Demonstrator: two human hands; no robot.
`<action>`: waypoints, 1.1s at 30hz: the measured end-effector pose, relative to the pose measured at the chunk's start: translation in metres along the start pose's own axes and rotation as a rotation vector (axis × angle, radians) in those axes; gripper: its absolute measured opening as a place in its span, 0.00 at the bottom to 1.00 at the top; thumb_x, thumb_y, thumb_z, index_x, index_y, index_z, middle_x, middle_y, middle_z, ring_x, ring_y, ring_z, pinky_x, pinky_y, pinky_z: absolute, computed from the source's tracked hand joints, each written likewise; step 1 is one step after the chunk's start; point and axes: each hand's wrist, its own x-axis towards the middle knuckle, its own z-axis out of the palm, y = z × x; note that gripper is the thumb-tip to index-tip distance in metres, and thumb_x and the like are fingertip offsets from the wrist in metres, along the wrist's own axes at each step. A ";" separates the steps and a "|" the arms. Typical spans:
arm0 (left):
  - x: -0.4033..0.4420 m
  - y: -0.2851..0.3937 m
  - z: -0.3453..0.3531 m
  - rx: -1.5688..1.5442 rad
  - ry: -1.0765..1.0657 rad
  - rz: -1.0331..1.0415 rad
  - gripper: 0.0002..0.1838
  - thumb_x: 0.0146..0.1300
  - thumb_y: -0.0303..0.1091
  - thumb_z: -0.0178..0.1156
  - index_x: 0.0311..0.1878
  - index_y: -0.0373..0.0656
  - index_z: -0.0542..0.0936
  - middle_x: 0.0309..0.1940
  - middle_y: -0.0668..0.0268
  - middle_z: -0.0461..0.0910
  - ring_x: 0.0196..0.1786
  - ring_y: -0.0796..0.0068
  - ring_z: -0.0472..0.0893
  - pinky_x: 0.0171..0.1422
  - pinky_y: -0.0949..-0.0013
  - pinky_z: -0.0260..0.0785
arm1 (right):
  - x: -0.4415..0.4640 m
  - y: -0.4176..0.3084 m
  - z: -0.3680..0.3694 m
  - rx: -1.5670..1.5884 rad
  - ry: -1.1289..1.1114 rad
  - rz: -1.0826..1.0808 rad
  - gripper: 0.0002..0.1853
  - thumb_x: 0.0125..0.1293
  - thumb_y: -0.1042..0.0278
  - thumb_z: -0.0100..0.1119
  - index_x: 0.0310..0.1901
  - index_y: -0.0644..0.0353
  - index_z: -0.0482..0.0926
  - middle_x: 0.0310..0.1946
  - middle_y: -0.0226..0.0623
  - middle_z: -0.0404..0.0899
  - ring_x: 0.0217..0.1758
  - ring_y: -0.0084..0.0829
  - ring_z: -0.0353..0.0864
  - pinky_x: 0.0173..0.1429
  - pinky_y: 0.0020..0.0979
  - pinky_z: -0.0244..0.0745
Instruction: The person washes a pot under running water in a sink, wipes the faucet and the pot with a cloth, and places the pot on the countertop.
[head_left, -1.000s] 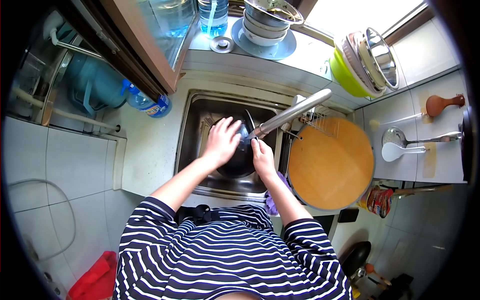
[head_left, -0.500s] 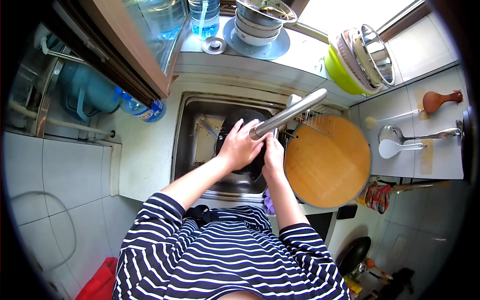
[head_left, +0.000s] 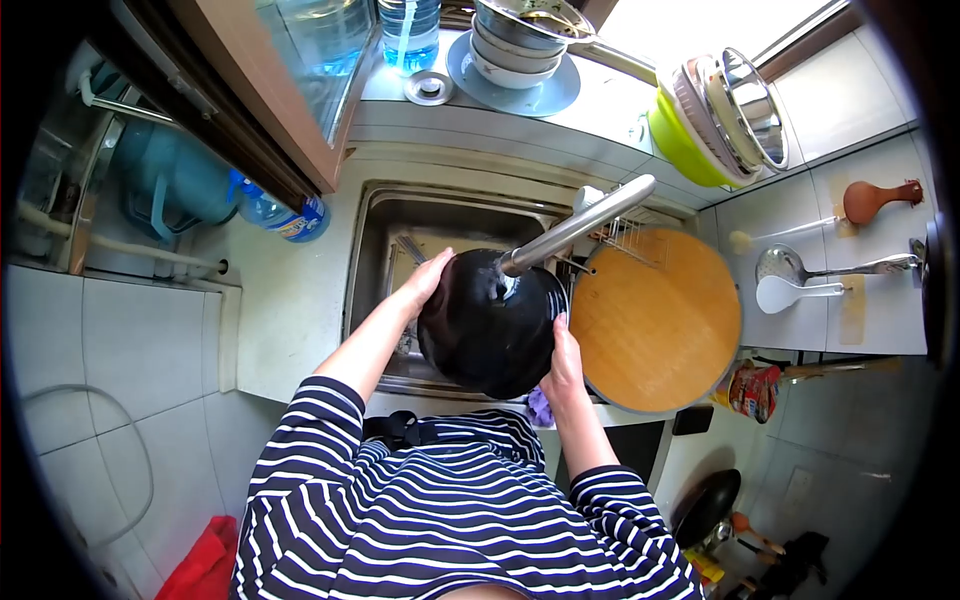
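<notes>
A round black pan or pot (head_left: 485, 335) is held up over the steel sink (head_left: 372, 270), its broad dark surface facing me. My left hand (head_left: 428, 281) grips its upper left edge, and my right hand (head_left: 562, 358) grips its right edge; part of the fingers of both is hidden by the black vessel. Above it hangs the end of the metal faucet (head_left: 580, 232), and water strikes the dark surface just below the spout. A thin utensil (head_left: 408, 248) lies in the sink to the left.
A round wooden board (head_left: 655, 325) stands right of the sink beside a wire rack (head_left: 640, 240). Stacked bowls (head_left: 515, 62) on a plate and green basins (head_left: 683, 145) occupy the ledge behind. A blue bottle (head_left: 285, 215) is at the left, near the window frame. Ladles (head_left: 800, 293) hang at right.
The black vessel has risen out of the sink towards me and now shows its broad round surface. My left hand has moved from its middle to the left edge; my right hand has slid down the right edge.
</notes>
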 end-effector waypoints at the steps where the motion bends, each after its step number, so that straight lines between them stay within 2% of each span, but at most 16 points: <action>1: -0.004 0.016 0.008 0.003 -0.093 -0.014 0.23 0.71 0.44 0.42 0.58 0.38 0.73 0.54 0.61 0.75 0.56 0.73 0.73 0.65 0.71 0.59 | -0.006 -0.001 0.001 -0.056 0.003 -0.034 0.28 0.71 0.49 0.45 0.56 0.71 0.70 0.55 0.46 0.74 0.58 0.38 0.73 0.63 0.37 0.66; 2: -0.005 0.026 0.013 0.008 -0.184 -0.031 0.23 0.71 0.45 0.43 0.57 0.38 0.74 0.53 0.62 0.76 0.55 0.73 0.73 0.64 0.71 0.59 | -0.010 0.001 0.002 -0.105 0.048 -0.073 0.27 0.70 0.50 0.46 0.53 0.71 0.72 0.52 0.45 0.76 0.55 0.36 0.75 0.61 0.35 0.68; 3: 0.001 0.030 0.017 0.171 -0.245 0.153 0.23 0.70 0.45 0.44 0.56 0.38 0.75 0.53 0.63 0.76 0.55 0.74 0.73 0.64 0.72 0.59 | -0.009 0.004 -0.001 -0.160 0.079 -0.107 0.26 0.70 0.50 0.47 0.51 0.71 0.73 0.49 0.43 0.77 0.52 0.34 0.75 0.59 0.33 0.68; 7: 0.011 0.035 0.040 0.288 -0.238 0.220 0.22 0.69 0.43 0.43 0.55 0.37 0.75 0.52 0.60 0.77 0.56 0.71 0.73 0.65 0.70 0.58 | -0.008 0.001 0.009 -0.389 0.145 -0.299 0.22 0.71 0.52 0.48 0.43 0.68 0.77 0.41 0.35 0.79 0.43 0.24 0.74 0.52 0.26 0.68; 10: 0.018 0.037 0.054 0.761 -0.187 0.715 0.22 0.63 0.39 0.51 0.56 0.38 0.74 0.55 0.56 0.75 0.60 0.61 0.72 0.65 0.66 0.61 | 0.002 0.000 0.017 -0.443 0.099 -0.353 0.19 0.72 0.55 0.48 0.37 0.67 0.76 0.34 0.26 0.76 0.37 0.17 0.68 0.46 0.21 0.65; 12: -0.012 0.049 0.076 0.993 -0.042 0.902 0.20 0.57 0.33 0.54 0.54 0.41 0.75 0.55 0.54 0.74 0.60 0.54 0.70 0.65 0.61 0.62 | 0.017 0.006 0.014 -0.552 0.110 -0.381 0.18 0.72 0.56 0.48 0.33 0.65 0.74 0.27 0.22 0.70 0.32 0.15 0.63 0.39 0.20 0.64; 14: -0.030 0.059 0.088 1.145 0.034 0.930 0.20 0.58 0.38 0.53 0.53 0.43 0.76 0.54 0.57 0.75 0.59 0.57 0.72 0.64 0.61 0.63 | 0.019 0.006 0.030 -0.531 0.092 -0.421 0.18 0.72 0.57 0.48 0.32 0.64 0.74 0.26 0.21 0.67 0.31 0.15 0.61 0.37 0.21 0.62; 16: -0.026 0.095 0.092 1.143 -0.098 0.498 0.20 0.60 0.45 0.51 0.50 0.44 0.78 0.52 0.60 0.77 0.57 0.60 0.74 0.63 0.60 0.64 | 0.018 0.001 0.046 -0.478 0.055 -0.389 0.18 0.72 0.56 0.47 0.34 0.64 0.75 0.28 0.21 0.70 0.33 0.15 0.62 0.40 0.19 0.63; 18: -0.008 0.079 0.086 1.148 0.153 0.563 0.21 0.61 0.47 0.49 0.46 0.42 0.80 0.49 0.60 0.78 0.56 0.61 0.75 0.62 0.62 0.65 | 0.023 -0.001 0.060 -0.403 0.053 -0.337 0.19 0.72 0.54 0.47 0.36 0.65 0.76 0.30 0.22 0.72 0.35 0.14 0.64 0.42 0.19 0.63; 20: -0.011 0.080 0.085 1.265 0.137 0.700 0.19 0.58 0.41 0.53 0.49 0.40 0.78 0.51 0.57 0.77 0.57 0.58 0.74 0.62 0.61 0.66 | 0.039 0.000 0.060 -0.320 0.067 -0.295 0.20 0.72 0.52 0.46 0.39 0.64 0.77 0.33 0.23 0.73 0.37 0.16 0.65 0.45 0.21 0.63; 22: -0.034 0.073 0.092 1.372 0.247 1.057 0.17 0.57 0.37 0.55 0.48 0.40 0.77 0.51 0.57 0.77 0.58 0.57 0.73 0.63 0.56 0.64 | 0.045 -0.006 0.072 -0.219 0.093 -0.269 0.20 0.72 0.52 0.46 0.41 0.63 0.78 0.35 0.25 0.75 0.39 0.17 0.67 0.48 0.23 0.64; 26: -0.084 0.042 0.081 1.441 0.199 1.219 0.22 0.57 0.40 0.58 0.57 0.55 0.75 0.60 0.61 0.69 0.65 0.62 0.65 0.68 0.42 0.49 | 0.064 -0.005 0.056 0.325 0.003 -0.113 0.22 0.73 0.53 0.40 0.56 0.62 0.71 0.49 0.39 0.77 0.51 0.32 0.76 0.59 0.35 0.69; 29: -0.084 -0.006 0.043 1.356 0.393 1.221 0.27 0.57 0.47 0.58 0.62 0.57 0.71 0.70 0.56 0.55 0.70 0.54 0.56 0.70 0.41 0.40 | 0.061 -0.002 0.045 0.541 -0.052 0.017 0.23 0.73 0.50 0.39 0.59 0.59 0.70 0.56 0.39 0.74 0.59 0.39 0.72 0.65 0.42 0.65; 30: -0.086 -0.009 0.035 1.185 0.430 1.128 0.31 0.59 0.50 0.56 0.65 0.51 0.67 0.70 0.53 0.51 0.70 0.49 0.55 0.72 0.45 0.41 | 0.058 0.000 0.040 0.580 -0.104 0.046 0.23 0.73 0.50 0.39 0.59 0.58 0.69 0.58 0.39 0.73 0.60 0.40 0.71 0.66 0.44 0.64; 32: -0.081 -0.015 0.029 0.733 0.563 0.989 0.31 0.66 0.53 0.48 0.65 0.42 0.65 0.68 0.52 0.56 0.69 0.51 0.56 0.73 0.55 0.45 | 0.053 0.003 0.033 0.670 -0.036 0.081 0.20 0.72 0.53 0.42 0.54 0.58 0.72 0.53 0.38 0.76 0.57 0.40 0.73 0.66 0.46 0.64; 33: -0.070 -0.025 0.015 0.532 0.489 0.841 0.32 0.67 0.55 0.44 0.65 0.38 0.64 0.68 0.50 0.56 0.70 0.51 0.55 0.73 0.58 0.44 | 0.050 0.005 0.030 0.715 -0.002 0.099 0.18 0.72 0.54 0.43 0.52 0.57 0.74 0.51 0.38 0.77 0.56 0.39 0.75 0.65 0.47 0.64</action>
